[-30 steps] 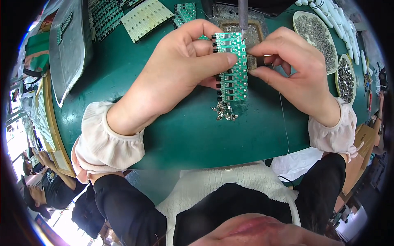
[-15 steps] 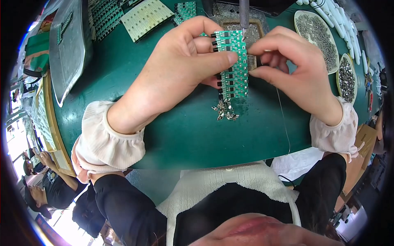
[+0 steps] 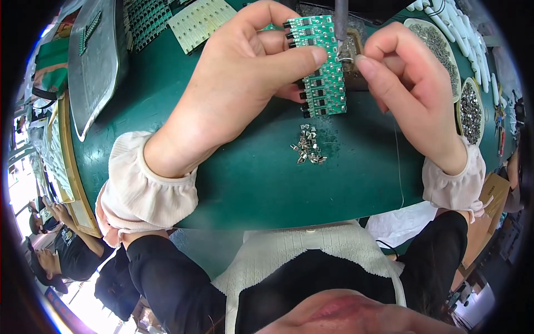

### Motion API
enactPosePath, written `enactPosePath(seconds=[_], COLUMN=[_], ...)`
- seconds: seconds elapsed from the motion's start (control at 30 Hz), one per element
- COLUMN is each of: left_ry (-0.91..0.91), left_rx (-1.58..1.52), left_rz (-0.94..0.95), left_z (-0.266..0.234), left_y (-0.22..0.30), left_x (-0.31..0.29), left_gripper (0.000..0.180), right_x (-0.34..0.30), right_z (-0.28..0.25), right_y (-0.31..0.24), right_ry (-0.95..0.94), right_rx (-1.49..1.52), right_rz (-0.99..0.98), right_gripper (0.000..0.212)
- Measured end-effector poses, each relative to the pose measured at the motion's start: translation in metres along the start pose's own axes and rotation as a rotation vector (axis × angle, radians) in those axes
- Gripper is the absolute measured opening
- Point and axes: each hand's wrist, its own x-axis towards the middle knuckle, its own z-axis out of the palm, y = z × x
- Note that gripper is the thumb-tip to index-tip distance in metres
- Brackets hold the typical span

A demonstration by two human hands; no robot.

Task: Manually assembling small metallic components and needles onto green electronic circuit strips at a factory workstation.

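Observation:
My left hand grips a green circuit board panel by its left side, the thumb pressed on its face. Black parts stick out along the panel's left edge. A soldering iron points down from the top, its tip at the panel's right edge. Between thumb and forefinger, my right hand pinches a thin solder wire, whose end curves to the iron tip. The rest of the wire trails down over the table. Below the panel lies a small pile of metal clips.
The green table carries a dish of thin metal parts and a dish of small metal pieces at right. White tubes lie beyond. More boards and a metal tray are at left, with people farther off.
My left hand has lifted the panel slightly away and tilted it, uncovering more of the clip pile. My right hand has shifted right, and the solder wire now shows at the iron tip.

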Motion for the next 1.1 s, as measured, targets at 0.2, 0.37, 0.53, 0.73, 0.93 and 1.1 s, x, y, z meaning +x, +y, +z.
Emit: enactPosePath(seconds=[0.2, 0.37, 0.53, 0.73, 0.93, 1.1], left_ry=[0.043, 0.027, 0.056, 0.097, 0.101, -0.001], left_rx=[0.025, 0.058, 0.060, 0.092, 0.079, 0.146], left_rz=[-0.013, 0.033, 0.018, 0.026, 0.048, -0.022], left_z=[0.016, 0.012, 0.015, 0.017, 0.012, 0.008], left_y=[0.020, 0.019, 0.021, 0.023, 0.019, 0.022], left_x=[-0.004, -0.003, -0.005, -0.006, -0.006, -0.006], left_gripper=[0.029, 0.028, 0.030, 0.031, 0.031, 0.028], right_x=[0.000, 0.000, 0.000, 0.002, 0.004, -0.016], right_z=[-0.001, 0.000, 0.002, 0.002, -0.013, 0.007], right_y=[-0.001, 0.004, 0.003, 0.005, -0.009, 0.000], right_ry=[0.044, 0.051, 0.057, 0.039, -0.174, -0.400], right_rx=[-0.082, -0.063, -0.056, -0.050, 0.222, -0.213], right_rz=[-0.045, -0.073, -0.058, -0.101, 0.169, -0.155], right_gripper=[0.006, 0.006, 0.006, 0.007, 0.013, 0.022])
